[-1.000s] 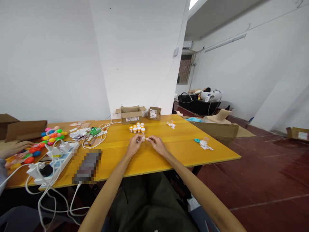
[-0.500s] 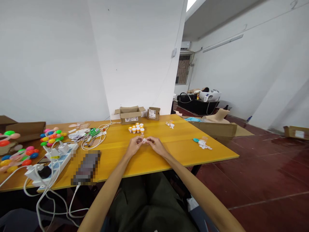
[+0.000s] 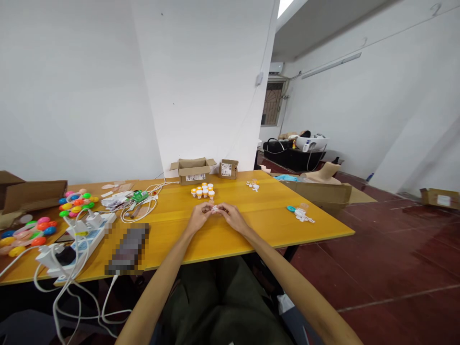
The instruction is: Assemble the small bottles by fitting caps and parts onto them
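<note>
My left hand (image 3: 199, 217) and my right hand (image 3: 232, 215) meet over the middle of the yellow table (image 3: 258, 211). Both pinch one small white part (image 3: 214, 208) between their fingertips, just above the tabletop. Beyond them stands a cluster of small orange-and-white containers (image 3: 203, 190). Further right lie a few small white pieces (image 3: 253, 184), and a teal ring with white parts (image 3: 301, 213) sits near the table's right edge.
Two open cardboard boxes (image 3: 194, 171) stand against the white pillar. At the left are a white power strip with plugs and cables (image 3: 81, 235), a blurred flat device (image 3: 128, 243), coloured plastic balls (image 3: 76, 202) and another box (image 3: 34, 194). Red floor lies to the right.
My hands have drawn slightly closer together around the white part. At the far left, another person's hand seen earlier over the coloured balls is gone, and some balls have shifted.
</note>
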Tool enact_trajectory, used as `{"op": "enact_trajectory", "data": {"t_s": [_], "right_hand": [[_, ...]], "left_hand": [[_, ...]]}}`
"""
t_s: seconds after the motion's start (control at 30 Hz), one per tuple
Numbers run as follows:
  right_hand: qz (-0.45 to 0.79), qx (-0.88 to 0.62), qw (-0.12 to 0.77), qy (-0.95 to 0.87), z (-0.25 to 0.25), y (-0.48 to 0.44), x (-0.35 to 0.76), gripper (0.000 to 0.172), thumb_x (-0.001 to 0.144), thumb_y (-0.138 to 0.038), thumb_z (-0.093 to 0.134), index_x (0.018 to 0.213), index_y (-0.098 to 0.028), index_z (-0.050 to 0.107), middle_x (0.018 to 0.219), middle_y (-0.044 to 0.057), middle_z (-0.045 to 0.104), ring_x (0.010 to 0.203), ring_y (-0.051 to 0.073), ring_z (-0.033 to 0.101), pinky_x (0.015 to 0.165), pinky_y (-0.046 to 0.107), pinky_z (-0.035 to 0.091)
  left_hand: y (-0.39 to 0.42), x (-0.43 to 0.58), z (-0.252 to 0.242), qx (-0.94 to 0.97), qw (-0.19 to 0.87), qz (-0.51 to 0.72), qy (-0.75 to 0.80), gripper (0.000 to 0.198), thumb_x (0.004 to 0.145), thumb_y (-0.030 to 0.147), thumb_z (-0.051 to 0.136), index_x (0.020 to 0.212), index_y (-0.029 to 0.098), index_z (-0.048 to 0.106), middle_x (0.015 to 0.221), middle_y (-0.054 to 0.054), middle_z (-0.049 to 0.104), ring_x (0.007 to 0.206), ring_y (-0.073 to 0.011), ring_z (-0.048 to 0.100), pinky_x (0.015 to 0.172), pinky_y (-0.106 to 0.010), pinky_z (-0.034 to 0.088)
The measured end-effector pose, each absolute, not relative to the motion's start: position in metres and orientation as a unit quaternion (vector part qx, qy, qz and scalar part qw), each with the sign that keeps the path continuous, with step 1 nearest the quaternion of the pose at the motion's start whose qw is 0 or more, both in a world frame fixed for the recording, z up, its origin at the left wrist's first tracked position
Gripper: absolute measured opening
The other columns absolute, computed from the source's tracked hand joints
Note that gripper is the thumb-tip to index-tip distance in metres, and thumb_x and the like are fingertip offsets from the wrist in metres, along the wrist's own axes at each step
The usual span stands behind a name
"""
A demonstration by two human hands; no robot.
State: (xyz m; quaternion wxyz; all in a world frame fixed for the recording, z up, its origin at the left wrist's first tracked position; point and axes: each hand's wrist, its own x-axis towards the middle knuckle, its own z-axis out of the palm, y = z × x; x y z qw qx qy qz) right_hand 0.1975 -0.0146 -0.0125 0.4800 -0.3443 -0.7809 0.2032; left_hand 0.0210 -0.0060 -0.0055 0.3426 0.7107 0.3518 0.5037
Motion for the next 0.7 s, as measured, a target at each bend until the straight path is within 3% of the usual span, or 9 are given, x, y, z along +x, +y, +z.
{"op": "enact_trajectory", "data": {"t_s": [0.7], "right_hand": [[0.286, -0.327, 0.528, -0.729, -0.0170, -0.0095, 0.1980, 0.012, 0.085, -0.035, 0.057, 0.083, -0.023, 0.060, 0.079, 0.001, 0.069, 0.075, 0.019, 0.064, 0.074, 0.032, 0.052]], "left_hand": [[-0.0025, 0.0209, -0.0087, 0.705, 0.373, 0.493, 0.347, 0.020, 0.074, 0.036, 0.074, 0.082, 0.017, 0.070, 0.080, -0.004, 0.074, 0.072, -0.0162, 0.069, 0.070, -0.028, 0.054]]}}
